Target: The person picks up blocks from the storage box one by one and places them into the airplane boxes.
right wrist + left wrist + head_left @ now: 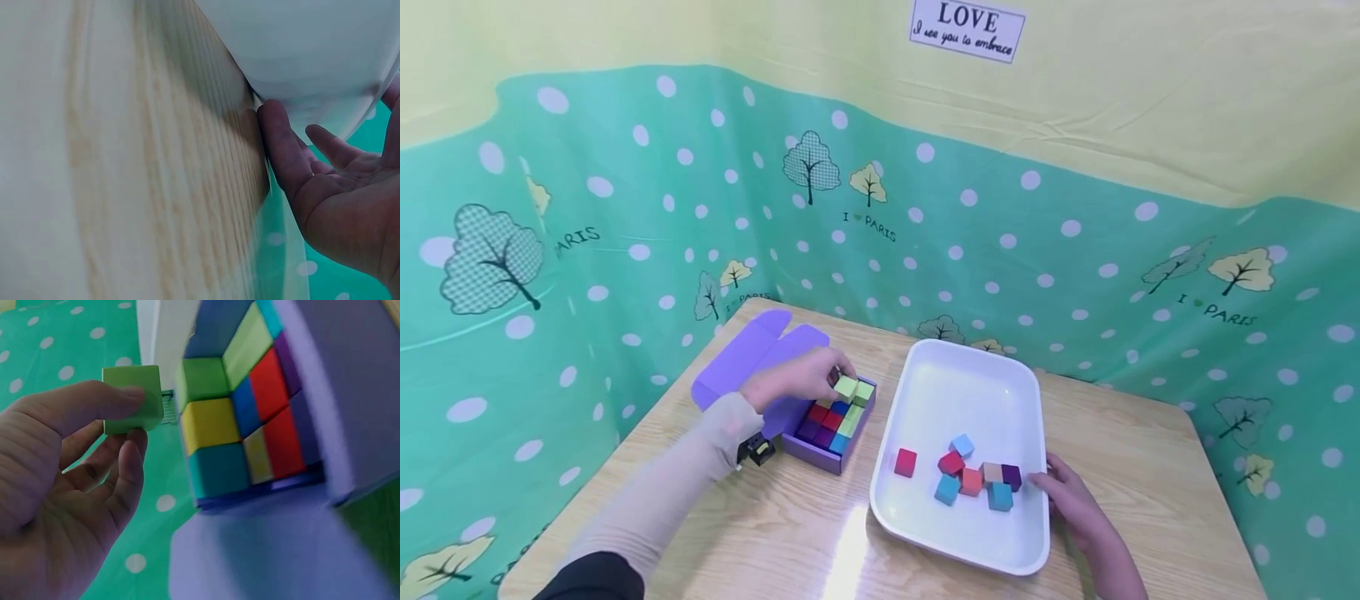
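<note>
My left hand pinches a light green block between thumb and fingers. It is above the far end of a purple box, which holds coloured blocks in rows: red, blue, green, yellow, teal and purple. The box's lid lies folded back to the left. At the right side of a white tray, my right hand holds the wall, thumb over the rim and fingers outside. In the right wrist view, its fingertips touch the tray's outer wall near the table.
Several loose blocks lie in the tray's near half, among them a red block, a light blue block and a dark purple block. A wooden table carries everything. A patterned green and yellow curtain hangs behind and at both sides.
</note>
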`<state>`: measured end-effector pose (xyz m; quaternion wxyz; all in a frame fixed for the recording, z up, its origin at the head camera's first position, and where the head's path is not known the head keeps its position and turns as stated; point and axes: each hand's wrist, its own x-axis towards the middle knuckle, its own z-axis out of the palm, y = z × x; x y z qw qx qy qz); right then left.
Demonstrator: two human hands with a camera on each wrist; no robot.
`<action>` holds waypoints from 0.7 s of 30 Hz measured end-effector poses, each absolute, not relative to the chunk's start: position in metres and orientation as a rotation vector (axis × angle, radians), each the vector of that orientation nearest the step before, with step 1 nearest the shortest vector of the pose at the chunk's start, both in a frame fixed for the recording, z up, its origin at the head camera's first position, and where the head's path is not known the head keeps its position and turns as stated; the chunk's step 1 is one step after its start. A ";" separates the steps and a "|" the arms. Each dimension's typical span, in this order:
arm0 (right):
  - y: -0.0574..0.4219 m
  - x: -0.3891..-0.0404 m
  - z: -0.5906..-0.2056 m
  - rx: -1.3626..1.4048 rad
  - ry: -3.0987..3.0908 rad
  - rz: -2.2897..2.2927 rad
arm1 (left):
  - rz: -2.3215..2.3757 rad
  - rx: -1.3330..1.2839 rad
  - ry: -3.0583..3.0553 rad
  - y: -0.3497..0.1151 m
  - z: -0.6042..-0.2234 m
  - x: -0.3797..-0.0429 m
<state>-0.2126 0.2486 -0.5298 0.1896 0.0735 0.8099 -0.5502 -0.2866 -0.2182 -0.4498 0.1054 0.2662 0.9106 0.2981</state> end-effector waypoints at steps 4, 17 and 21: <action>0.248 -0.213 -0.530 0.210 2.276 -1.553 | 0.833 0.759 2.697 -0.213 -0.459 -0.285; 0.248 -0.214 -0.530 0.216 2.282 -1.513 | 0.839 0.771 2.691 -0.204 -0.480 -0.283; 0.248 -0.213 -0.530 0.211 2.275 -1.522 | 0.816 0.798 2.725 -0.203 -0.487 -0.284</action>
